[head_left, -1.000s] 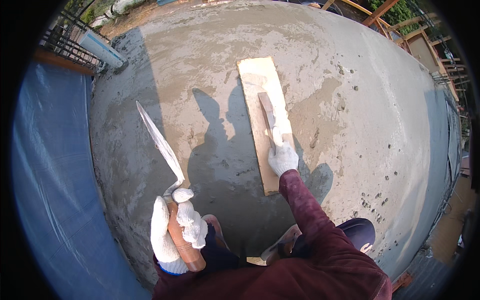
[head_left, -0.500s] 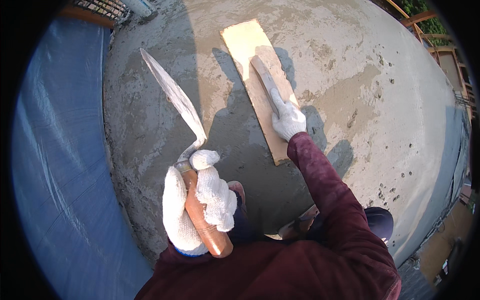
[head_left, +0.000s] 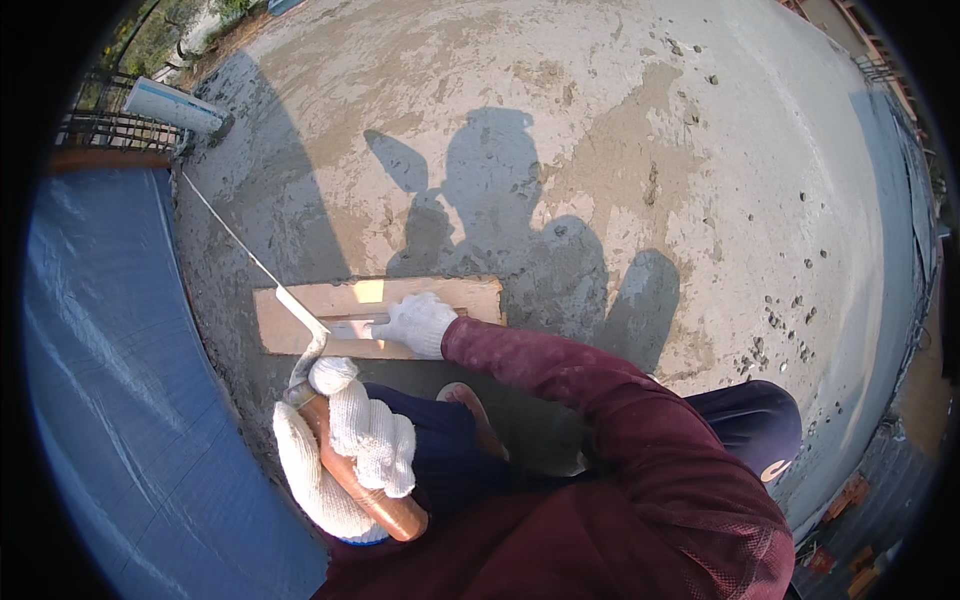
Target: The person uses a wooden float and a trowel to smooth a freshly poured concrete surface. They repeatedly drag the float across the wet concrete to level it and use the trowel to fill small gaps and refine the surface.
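Wooden float [head_left: 345, 305] lies lengthwise left to right; trowel [head_left: 300, 309] points forward-left

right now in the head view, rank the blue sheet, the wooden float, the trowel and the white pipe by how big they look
1. Blue sheet
2. Wooden float
Unsure, not ranked: trowel and white pipe. The trowel spans longer, but it shows nearly edge-on and is nearer the camera.
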Demonstrator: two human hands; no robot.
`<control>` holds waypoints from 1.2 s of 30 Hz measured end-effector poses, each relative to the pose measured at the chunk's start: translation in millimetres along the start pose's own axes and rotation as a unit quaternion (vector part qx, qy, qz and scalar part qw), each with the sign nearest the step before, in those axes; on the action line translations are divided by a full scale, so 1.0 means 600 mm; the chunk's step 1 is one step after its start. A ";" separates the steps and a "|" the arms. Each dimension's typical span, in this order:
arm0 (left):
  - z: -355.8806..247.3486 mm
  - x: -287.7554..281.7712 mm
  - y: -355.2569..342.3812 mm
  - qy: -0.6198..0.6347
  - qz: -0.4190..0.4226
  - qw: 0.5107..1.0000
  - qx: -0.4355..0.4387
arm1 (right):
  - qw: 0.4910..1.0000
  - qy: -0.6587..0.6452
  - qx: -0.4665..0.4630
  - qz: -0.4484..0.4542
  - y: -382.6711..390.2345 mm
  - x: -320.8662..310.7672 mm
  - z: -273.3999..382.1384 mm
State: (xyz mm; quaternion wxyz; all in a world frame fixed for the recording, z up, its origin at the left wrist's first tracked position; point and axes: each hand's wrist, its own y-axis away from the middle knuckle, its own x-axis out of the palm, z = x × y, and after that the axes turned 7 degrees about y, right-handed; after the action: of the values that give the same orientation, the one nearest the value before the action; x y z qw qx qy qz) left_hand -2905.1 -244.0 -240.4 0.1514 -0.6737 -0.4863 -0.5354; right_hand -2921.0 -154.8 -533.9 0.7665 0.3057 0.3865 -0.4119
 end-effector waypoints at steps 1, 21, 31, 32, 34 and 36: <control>-0.001 0.007 0.002 0.000 -0.010 1.000 0.013 | 1.000 -0.007 0.017 0.007 0.001 -0.022 -0.004; -0.011 0.023 0.032 -0.168 -0.113 0.974 0.101 | 0.675 0.040 0.700 -0.228 0.775 -0.266 -0.567; 0.024 0.049 -0.022 -0.311 -0.051 0.948 0.028 | 0.659 0.025 0.652 -0.374 0.873 -0.098 -0.310; 0.031 0.056 -0.048 -0.334 -0.037 0.942 -0.007 | 0.716 0.005 0.666 -0.208 0.844 -0.101 -0.275; 0.055 0.068 -0.085 -0.447 -0.065 0.892 0.030 | 0.813 0.034 0.544 -0.206 0.776 -0.099 -0.226; 0.069 0.089 -0.092 -0.481 -0.075 0.873 0.038 | 0.839 0.047 0.504 -0.201 0.746 -0.068 -0.218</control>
State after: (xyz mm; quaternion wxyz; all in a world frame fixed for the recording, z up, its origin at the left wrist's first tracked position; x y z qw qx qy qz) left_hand -2928.9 -161.1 -227.2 -0.1159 -0.8033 -0.5682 -0.1357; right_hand -2591.8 176.7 -499.5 0.3879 0.5846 0.2143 -0.6796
